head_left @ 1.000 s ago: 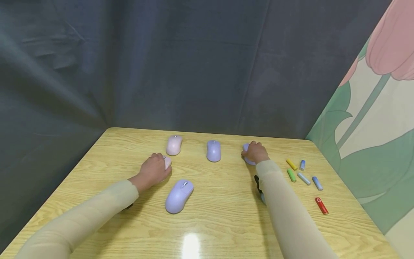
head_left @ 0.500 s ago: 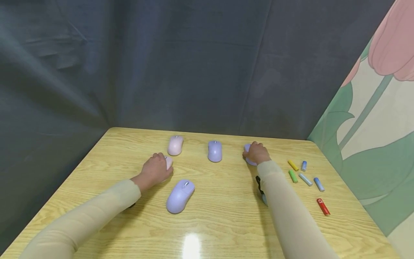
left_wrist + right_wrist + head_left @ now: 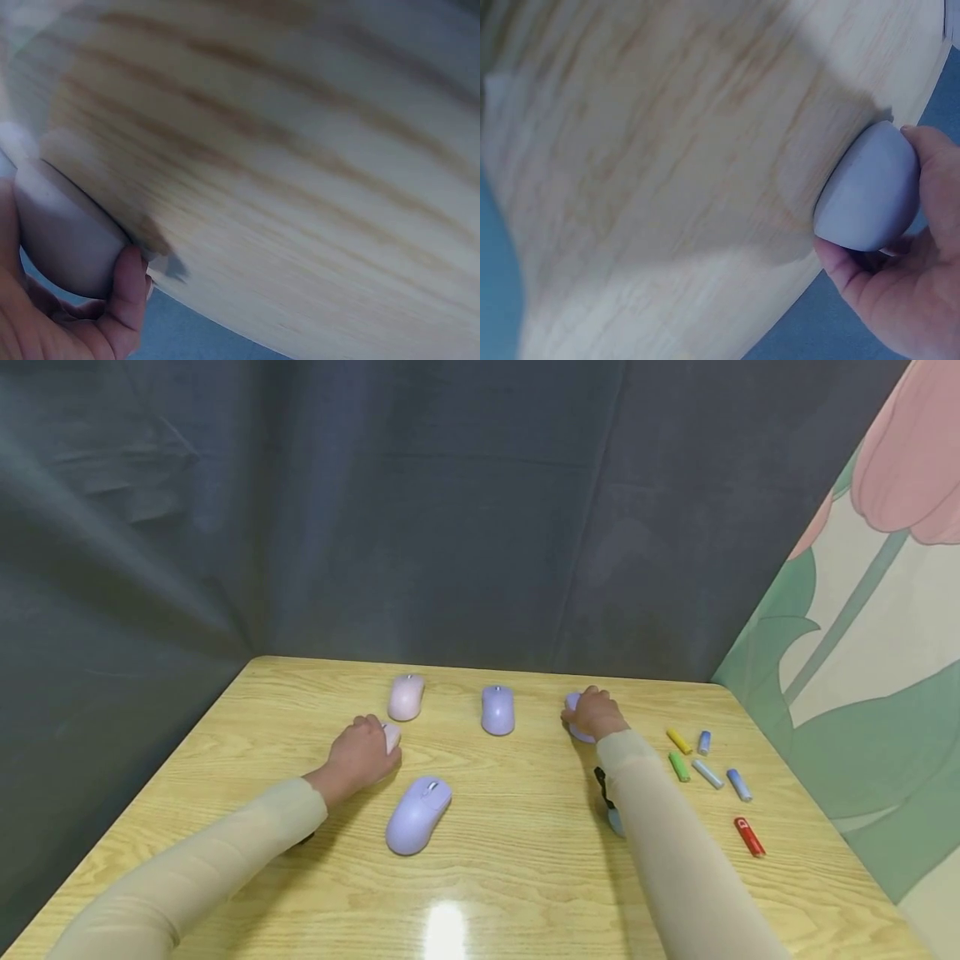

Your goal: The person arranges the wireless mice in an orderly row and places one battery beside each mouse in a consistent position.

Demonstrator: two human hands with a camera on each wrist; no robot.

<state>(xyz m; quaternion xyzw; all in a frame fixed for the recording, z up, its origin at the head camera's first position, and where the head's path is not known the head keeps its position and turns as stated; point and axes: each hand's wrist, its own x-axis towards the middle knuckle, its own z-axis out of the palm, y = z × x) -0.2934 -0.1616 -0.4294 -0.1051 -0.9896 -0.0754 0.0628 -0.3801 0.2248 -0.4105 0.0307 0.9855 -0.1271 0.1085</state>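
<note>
Two mice are gripped at a wood-grained counter (image 3: 540, 868), one in each hand.
The near lilac mouse (image 3: 414, 821) is left untouched; well to its right, a red cylinder (image 3: 749, 837) is seen. Farther than that mouse, also well to its right, five smaller cylinders (image 3: 678, 767) are scattered. Just beyond it and to its left, a pale pink mouse (image 3: 71, 232) is held between the curled fingers of the left hand (image 3: 360, 753). Farther beyond it, to the right, a second lilac mouse (image 3: 874, 191) is pinched at its sides by the right hand (image 3: 597, 714), so both grips are closed on mice. Also beyond it, a purple mouse (image 3: 498, 711) is placed to the right and a back pink mouse (image 3: 406, 698) almost straight behind. Farthest beyond it, a dark cloth (image 3: 450, 527) is hung.
</note>
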